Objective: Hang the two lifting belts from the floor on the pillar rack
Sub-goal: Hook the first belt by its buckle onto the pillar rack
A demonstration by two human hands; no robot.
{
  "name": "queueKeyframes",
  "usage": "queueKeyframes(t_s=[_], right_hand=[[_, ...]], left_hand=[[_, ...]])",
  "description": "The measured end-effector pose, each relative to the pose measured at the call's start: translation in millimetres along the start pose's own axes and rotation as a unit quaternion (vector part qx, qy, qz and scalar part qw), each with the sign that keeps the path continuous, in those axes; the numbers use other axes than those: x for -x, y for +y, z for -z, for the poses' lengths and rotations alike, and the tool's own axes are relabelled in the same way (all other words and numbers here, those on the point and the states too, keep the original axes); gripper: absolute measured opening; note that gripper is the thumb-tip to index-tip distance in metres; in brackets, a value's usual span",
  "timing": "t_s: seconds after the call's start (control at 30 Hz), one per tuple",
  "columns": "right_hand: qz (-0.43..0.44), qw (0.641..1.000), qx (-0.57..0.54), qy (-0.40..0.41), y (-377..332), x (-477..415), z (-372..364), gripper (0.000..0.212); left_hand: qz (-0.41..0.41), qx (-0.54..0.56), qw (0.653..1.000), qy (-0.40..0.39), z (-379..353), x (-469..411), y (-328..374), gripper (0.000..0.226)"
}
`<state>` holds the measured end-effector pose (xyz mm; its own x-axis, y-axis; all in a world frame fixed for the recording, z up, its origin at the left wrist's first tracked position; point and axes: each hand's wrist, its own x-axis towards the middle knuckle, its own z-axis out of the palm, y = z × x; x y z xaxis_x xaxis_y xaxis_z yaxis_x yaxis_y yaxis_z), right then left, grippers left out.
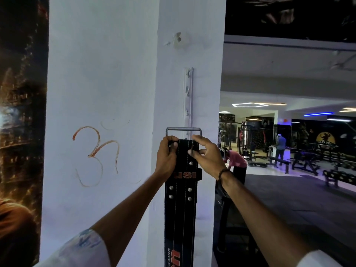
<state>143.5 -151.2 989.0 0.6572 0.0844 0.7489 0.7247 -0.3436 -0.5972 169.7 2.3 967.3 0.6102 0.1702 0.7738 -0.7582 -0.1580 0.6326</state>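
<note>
Black leather, stitched in pale lines and studded with round metal rivets, makes up the belt [181, 199] you are holding flat against the front face of the white pillar [100, 93]. It hangs straight down from your hands and runs out of view at the bottom edge. Your left hand [167, 157] is curled shut around the belt's top left corner, just under the buckle [183, 129], a rounded rectangular loop of grey metal rod. Your right hand [207, 158] pinches one thin metal prong at the belt's top right between thumb and forefinger, the other fingers loosely spread. The buckle sits at the lower end of the rack [188, 97], a narrow upright metal strip with small hooks, fixed near the pillar's right edge. Whether the buckle has caught a hook, you cannot tell.
</note>
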Motion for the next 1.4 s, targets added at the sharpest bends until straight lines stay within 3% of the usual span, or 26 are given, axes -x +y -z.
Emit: queueKeyframes(t_s=[0.23,0.37,0.5,0.6,0.73,0.87,0.97,1.03,1.17,1.4], right_hand=[[-0.014,0.999,0.018,0.048,21,-40,0,0.041],[-0.070,0.996,0.035,0.034,31,-62,-5,0.034],[-0.100,0.992,0.060,0.043,39,-74,-9,0.049],[-0.143,0.987,0.061,0.026,44,-85,-7,0.050],[-0.149,0.988,0.027,0.011,53,-77,-13,0.044],[-0.145,0.989,0.001,0.032,53,-66,-17,0.033],[-0.163,0.983,0.040,0.070,44,-66,-19,0.047],[-0.181,0.974,0.089,0.102,36,-71,-23,0.053],[-0.210,0.961,0.140,0.111,21,-77,-30,0.042],[-0.200,0.965,0.158,0.058,19,-59,-25,0.031]], left_hand=[[0.016,-0.020,1.000,0.009,-21,-32,-18,0.020],[0.050,-0.047,0.998,0.006,-26,-49,-31,0.019],[0.040,-0.081,0.996,0.006,-26,-57,-41,0.017],[0.032,-0.114,0.993,-0.023,-22,-61,-41,0.015],[0.060,-0.081,0.994,-0.037,-12,-43,-45,0.020],[0.048,-0.072,0.996,-0.019,-5,-33,-51,0.028],[0.045,-0.102,0.993,0.022,-5,-30,-47,0.033],[0.059,-0.159,0.984,0.054,-7,-35,-32,0.036],[0.144,-0.251,0.955,0.063,-8,-60,-4,0.042],[0.173,-0.242,0.955,0.001,-5,-54,6,0.027]])
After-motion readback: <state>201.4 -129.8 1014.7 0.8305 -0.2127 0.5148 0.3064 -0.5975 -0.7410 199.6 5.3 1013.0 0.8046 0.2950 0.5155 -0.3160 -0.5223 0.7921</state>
